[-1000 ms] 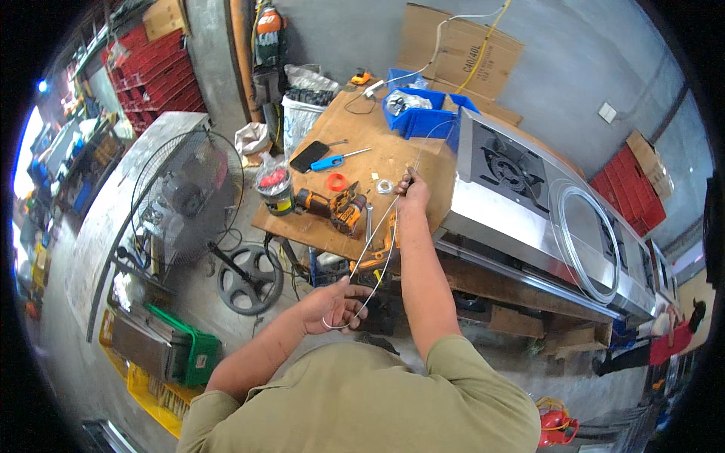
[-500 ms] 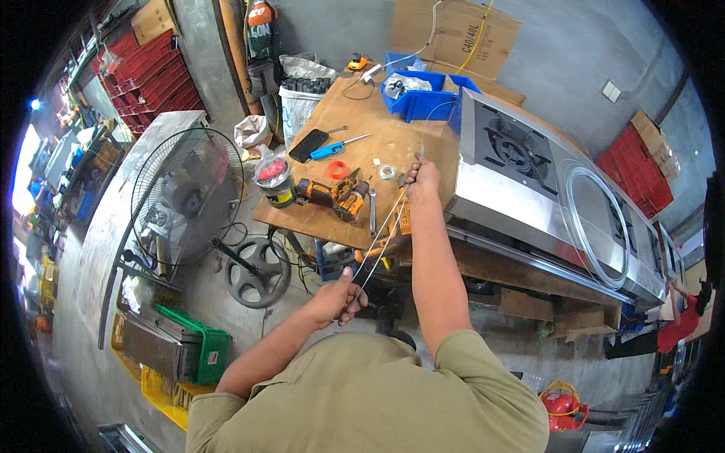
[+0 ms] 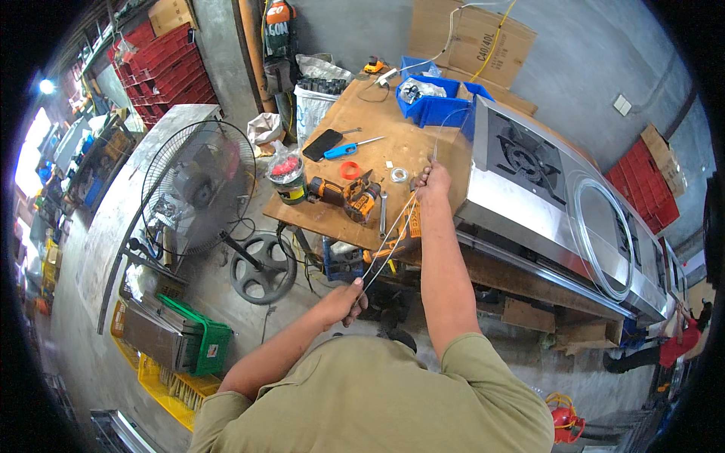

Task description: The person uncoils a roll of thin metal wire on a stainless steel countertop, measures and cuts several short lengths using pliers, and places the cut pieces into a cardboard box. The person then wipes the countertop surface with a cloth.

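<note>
Spreading beyond the fingers of the right hand (image 3: 433,181) is a wooden table (image 3: 370,117), with a steel stove (image 3: 513,200) to their right. Farther right of them, a coil of pale tubing (image 3: 631,264) lies on the stove. To their left lies a black-and-orange drill (image 3: 362,201). These fingers and those of the left hand (image 3: 343,302), nearer the body, curl closed on thin pale strands (image 3: 399,221) stretched between them. Just left of the right fingers sits a small pale ring (image 3: 393,176).

The wire (image 3: 375,260) is whitish, the bin (image 3: 433,112) blue.
</note>
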Motion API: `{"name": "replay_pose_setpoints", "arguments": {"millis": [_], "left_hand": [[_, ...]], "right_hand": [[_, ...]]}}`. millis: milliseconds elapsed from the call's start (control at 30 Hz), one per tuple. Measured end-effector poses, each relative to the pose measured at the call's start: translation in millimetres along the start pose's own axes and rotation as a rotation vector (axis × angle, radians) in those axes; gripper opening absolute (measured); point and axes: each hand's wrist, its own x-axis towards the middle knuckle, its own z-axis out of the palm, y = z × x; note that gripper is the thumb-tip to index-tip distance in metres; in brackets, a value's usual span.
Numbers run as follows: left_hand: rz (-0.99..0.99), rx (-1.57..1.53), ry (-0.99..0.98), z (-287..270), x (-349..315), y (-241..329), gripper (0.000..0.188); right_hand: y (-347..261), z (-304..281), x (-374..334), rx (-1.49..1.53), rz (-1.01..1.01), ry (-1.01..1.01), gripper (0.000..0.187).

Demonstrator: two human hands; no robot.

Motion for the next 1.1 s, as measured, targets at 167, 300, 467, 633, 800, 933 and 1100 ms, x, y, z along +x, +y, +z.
{"name": "replay_pose_setpoints", "arguments": {"millis": [167, 300, 467, 633, 800, 933, 1100], "left_hand": [[0.25, 0.312, 0.191, 3, 5, -15, 0.065], [0.231, 0.214, 0.215, 7, 4, -24, 0.057], [0.041, -0.123, 0.175, -18, -8, -21, 0.038], [0.181, -0.046, 0.171, -38, -11, -14, 0.027], [0.355, 0.142, 0.075, -15, 37, 39, 0.025], [0.439, 0.241, 0.079, 5, 89, 111, 0.025], [0.559, 0.39, 0.18, 25, 122, 163, 0.026]], "right_hand": [[14, -8, 9, -0.02, 0.038, 0.038, 0.029], [18, -12, 8, -0.047, 0.038, 0.021, 0.029], [6, -17, -9, -0.025, -0.023, 0.03, 0.026], [-17, 11, -19, 0.038, -0.048, -0.079, 0.018], [-82, 81, 23, 0.036, -0.121, -0.267, 0.016], [-162, 116, 60, -0.026, -0.27, -0.203, 0.014], [-248, 122, 23, 0.04, -0.412, -0.187, 0.014]]}}
